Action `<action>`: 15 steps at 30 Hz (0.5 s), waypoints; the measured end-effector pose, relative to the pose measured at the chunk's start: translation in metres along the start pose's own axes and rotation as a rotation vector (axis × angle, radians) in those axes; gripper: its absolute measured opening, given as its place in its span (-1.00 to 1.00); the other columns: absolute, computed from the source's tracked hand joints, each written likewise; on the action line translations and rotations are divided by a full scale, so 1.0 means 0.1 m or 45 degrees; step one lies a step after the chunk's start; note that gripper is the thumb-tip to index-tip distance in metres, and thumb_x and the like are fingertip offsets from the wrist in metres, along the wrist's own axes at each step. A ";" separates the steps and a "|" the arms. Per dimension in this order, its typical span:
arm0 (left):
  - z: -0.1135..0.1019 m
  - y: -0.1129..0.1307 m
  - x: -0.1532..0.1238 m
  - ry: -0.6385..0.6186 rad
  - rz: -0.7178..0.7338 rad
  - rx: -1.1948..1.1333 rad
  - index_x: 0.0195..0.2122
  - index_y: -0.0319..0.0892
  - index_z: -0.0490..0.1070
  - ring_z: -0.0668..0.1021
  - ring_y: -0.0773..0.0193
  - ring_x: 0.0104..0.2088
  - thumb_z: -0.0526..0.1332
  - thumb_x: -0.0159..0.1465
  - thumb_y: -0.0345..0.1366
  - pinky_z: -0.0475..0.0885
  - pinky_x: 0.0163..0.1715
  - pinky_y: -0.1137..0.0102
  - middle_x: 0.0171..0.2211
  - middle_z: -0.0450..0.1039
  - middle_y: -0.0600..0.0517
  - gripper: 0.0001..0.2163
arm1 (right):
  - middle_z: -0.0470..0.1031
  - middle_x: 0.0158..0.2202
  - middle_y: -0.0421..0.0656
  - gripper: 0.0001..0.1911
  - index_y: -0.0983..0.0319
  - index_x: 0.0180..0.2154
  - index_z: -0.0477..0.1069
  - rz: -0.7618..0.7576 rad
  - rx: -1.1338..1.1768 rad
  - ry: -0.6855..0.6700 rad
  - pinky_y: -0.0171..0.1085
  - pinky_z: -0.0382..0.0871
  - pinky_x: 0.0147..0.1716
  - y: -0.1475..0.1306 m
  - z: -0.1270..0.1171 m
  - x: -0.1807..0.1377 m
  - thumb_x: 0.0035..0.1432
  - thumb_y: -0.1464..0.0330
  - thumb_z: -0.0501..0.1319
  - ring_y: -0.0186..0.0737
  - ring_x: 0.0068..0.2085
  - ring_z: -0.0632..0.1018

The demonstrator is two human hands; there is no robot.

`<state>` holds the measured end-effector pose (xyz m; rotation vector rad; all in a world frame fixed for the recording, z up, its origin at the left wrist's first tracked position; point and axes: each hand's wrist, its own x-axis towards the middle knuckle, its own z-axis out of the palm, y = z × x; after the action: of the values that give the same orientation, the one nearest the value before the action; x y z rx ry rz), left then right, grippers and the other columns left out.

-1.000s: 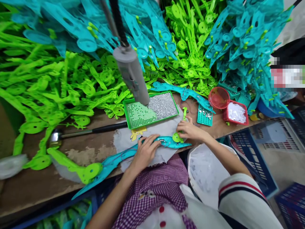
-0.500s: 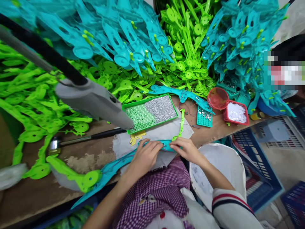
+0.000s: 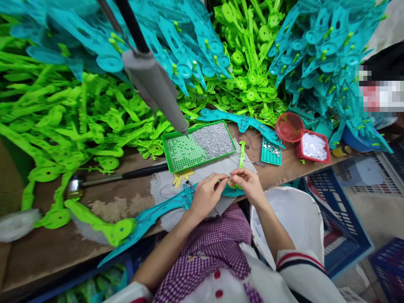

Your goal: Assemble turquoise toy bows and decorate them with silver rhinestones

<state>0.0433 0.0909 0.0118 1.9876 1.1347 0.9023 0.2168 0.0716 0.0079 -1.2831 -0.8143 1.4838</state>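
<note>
A long teal plastic part (image 3: pixel 158 210) lies across a grey cloth (image 3: pixel 167 185) at the front edge of the wooden bench. My left hand (image 3: pixel 205 198) rests on it with fingers curled and pinched near its right end. My right hand (image 3: pixel 248 185) meets the left one there, fingers pinched on a small green plastic piece (image 3: pixel 241 153) that sticks up from between them. Thin wires run along the teal part under my left hand.
A grey hanging tool (image 3: pixel 154 88) dangles above a green tray (image 3: pixel 198 146) of small silver screws. A hammer (image 3: pixel 116 174) lies at left. Red containers (image 3: pixel 312 147), a teal tray (image 3: pixel 271 153), heaps of green (image 3: pixel 63 122) and teal parts (image 3: pixel 318 54), a white bag (image 3: pixel 296 219), blue crates (image 3: pixel 341 210).
The hanging tool has swung back from the left to above the green tray. My two hands have drawn together and lifted slightly, pinching at the right end of the teal part.
</note>
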 end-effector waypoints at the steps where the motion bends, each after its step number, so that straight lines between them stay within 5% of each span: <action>1: -0.01 -0.01 0.01 0.003 0.002 0.007 -0.15 -0.13 0.51 0.60 0.27 -0.28 0.14 0.44 -0.23 0.48 -0.22 0.37 -0.25 0.59 0.02 -0.83 | 0.63 -0.37 -0.21 -0.65 0.15 -0.24 0.53 0.021 0.012 -0.021 -0.28 0.55 -0.31 -0.01 -0.02 -0.02 0.00 0.09 0.45 -0.26 -0.37 0.64; 15: -0.30 -0.11 0.19 -0.151 0.453 0.154 -0.16 -0.13 0.56 0.60 0.26 -0.25 0.20 0.40 -0.27 0.45 -0.15 0.31 -0.27 0.63 0.02 -0.85 | 0.63 -0.36 -0.19 -0.74 0.14 -0.22 0.60 -0.144 -0.206 -0.028 -0.24 0.55 -0.23 0.09 -0.05 -0.12 0.11 0.13 0.39 -0.21 -0.31 0.64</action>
<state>0.0214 0.1186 0.0239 2.3568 0.7988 0.8922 0.2191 0.0575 0.0026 -1.3181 -1.0217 1.3665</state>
